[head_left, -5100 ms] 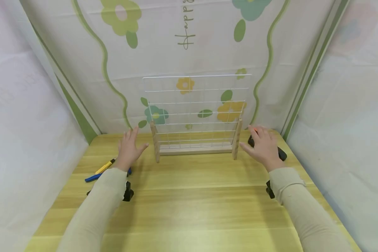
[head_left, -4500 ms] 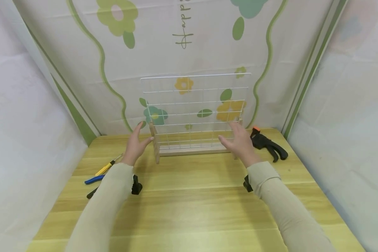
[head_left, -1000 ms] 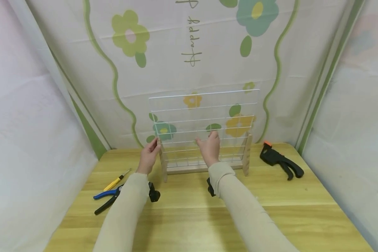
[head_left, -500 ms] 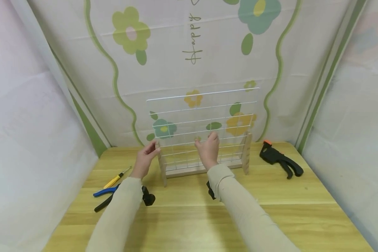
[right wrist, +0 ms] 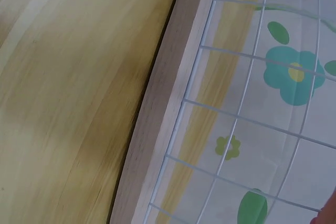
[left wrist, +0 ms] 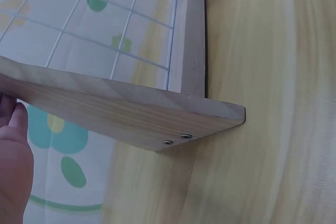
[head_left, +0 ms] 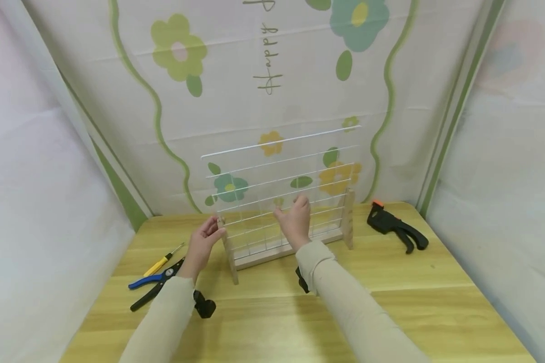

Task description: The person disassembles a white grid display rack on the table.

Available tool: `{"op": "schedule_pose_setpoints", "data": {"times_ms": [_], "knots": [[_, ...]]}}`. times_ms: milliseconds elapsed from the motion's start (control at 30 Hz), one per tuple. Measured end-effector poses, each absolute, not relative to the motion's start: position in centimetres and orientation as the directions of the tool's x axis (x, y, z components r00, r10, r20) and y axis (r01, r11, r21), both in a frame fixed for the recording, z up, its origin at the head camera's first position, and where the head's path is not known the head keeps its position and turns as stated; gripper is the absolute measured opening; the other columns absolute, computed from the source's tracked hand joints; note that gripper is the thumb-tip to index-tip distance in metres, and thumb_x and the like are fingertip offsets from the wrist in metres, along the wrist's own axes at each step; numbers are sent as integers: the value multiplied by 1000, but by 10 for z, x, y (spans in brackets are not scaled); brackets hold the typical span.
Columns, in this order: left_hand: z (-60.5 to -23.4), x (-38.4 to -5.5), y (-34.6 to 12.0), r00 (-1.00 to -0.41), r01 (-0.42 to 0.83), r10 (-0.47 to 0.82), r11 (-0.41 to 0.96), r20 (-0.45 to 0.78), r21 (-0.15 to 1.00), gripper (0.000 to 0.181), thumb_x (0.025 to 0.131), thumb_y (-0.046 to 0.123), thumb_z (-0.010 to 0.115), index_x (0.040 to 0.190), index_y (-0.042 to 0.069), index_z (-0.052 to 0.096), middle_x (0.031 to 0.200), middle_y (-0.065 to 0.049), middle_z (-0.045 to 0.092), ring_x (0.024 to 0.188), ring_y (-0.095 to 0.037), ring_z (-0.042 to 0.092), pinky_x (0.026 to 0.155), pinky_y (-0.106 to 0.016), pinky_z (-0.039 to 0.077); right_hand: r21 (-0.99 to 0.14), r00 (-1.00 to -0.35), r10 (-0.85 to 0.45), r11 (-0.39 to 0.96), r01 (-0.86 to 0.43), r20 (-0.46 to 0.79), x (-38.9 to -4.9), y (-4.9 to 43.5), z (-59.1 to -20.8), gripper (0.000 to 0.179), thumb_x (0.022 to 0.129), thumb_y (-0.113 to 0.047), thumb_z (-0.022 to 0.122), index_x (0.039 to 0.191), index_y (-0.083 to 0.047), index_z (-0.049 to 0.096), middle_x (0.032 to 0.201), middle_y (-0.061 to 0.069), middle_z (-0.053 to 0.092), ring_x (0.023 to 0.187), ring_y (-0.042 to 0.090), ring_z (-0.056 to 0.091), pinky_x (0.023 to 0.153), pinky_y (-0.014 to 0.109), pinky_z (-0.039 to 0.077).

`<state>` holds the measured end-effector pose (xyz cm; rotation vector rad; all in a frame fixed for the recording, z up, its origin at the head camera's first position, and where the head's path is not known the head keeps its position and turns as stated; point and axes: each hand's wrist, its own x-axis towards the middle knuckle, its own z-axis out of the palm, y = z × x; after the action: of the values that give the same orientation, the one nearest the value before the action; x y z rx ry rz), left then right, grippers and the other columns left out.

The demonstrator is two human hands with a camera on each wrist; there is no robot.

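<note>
Hanging behind the wood-grained counter [head_left: 263,322] is flowered cloth [head_left: 236,101]; a wood-ended wire rack [head_left: 263,257] stands near the far edge. The left hand [head_left: 201,248] pinches its left upright [head_left: 228,252]; I cannot tell whether the right hand [head_left: 295,222] grips the wires [right wrist: 254,57]. Black clamp [head_left: 384,222] near right edge; pliers [head_left: 168,273], yellow screwdriver [head_left: 156,265] near left.

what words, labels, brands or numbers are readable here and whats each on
"Happy", running sideways up the floral backdrop cloth.
Above it, more lettering cut off by the picture's top edge: not readable whole.
Wire-grid rack, trigger clamp, pliers, screwdriver: no legible text.
</note>
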<state>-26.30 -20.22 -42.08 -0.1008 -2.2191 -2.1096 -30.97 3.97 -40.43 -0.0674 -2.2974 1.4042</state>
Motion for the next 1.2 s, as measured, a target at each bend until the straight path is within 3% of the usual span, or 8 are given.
{"op": "schedule_pose_setpoints", "data": {"times_ms": [167,267,433,567,833,1200], "knots": [[-424,-245,-198,-992,122,-25,93,125,988,56,88,18,63,138,5,41,135,-17,48,114,-4,53,91,-13,43,-866,-923,219,463,-187,316,-302,44,-405,48,75,-20,70,105,-4,36,103,14,44,87,25,45,74,34,45],[-424,-236,-199,-988,146,-39,118,152,982,55,87,17,65,136,3,44,126,-3,59,105,3,55,88,-13,45,-859,-927,204,477,-186,314,-298,42,-405,49,75,-21,70,107,-4,37,104,14,45,89,25,45,76,34,45],[-425,-229,-196,-972,218,-61,120,227,968,47,84,11,68,126,-2,54,101,21,64,99,1,59,84,-15,49,-843,-928,185,503,-193,323,-294,43,-405,56,75,-22,70,117,0,39,111,14,46,99,28,49,85,36,47],[-424,-224,-195,-975,210,-47,150,219,966,46,83,12,70,125,0,55,104,15,65,101,0,60,83,-16,50,-825,-924,156,518,-225,350,-292,47,-407,62,75,-22,70,122,3,38,113,16,47,102,30,49,89,39,47],[-419,-220,-195,-979,196,-9,214,203,957,52,84,17,69,131,5,52,126,-15,57,106,2,56,85,-15,48,-801,-913,117,532,-275,391,-291,55,-405,62,76,-22,71,122,4,38,114,19,49,103,32,51,90,41,46],[-424,-218,-197,-976,204,-27,210,214,956,50,84,16,69,130,4,53,123,-16,59,102,2,58,84,-15,49,-865,-917,169,428,-262,361,-289,51,-406,54,77,-28,73,112,-1,44,109,14,51,100,30,50,89,42,44]]}}
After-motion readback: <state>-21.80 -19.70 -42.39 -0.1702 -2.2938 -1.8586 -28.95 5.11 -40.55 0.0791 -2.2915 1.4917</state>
